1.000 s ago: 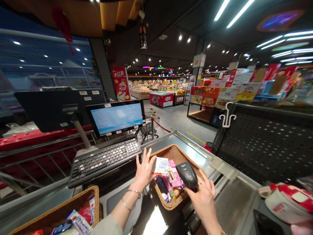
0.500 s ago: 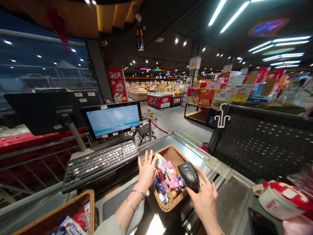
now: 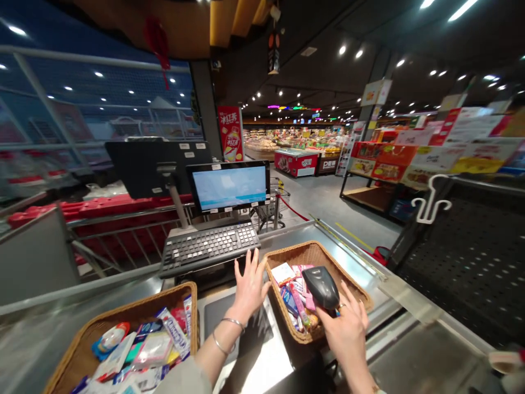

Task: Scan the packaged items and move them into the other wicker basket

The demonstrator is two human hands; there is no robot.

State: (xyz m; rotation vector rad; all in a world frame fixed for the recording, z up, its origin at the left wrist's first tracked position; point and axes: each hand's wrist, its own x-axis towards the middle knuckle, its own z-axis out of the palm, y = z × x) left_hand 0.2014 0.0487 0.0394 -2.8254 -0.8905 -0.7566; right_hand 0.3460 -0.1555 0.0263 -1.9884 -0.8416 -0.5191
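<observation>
The right hand grips a black handheld barcode scanner, its fingers curled shut around the handle, which they mostly hide. The scanner's head tilts forward and down, just above the packets in a wicker basket that stands on the steel tabletop of a checkout. Whether the scanner touches them, this view cannot show.

The left hand holds nothing. Its fingers are spread wide open, just beside the basket's near rim and in front of a black keyboard. Two thin bangles circle that wrist, and a ring sits on the right hand.

In the basket lie a pink packet, a blue box and a slim stick-shaped pack. A second wicker basket at lower left, beside the left forearm, holds many packets, among them a long white-and-blue one. A monitor stands behind the keyboard.

The hold looks sound: the scanner's head stands clear of the fingers, leaving its window unblocked, and the free left hand sits close to the goods.
</observation>
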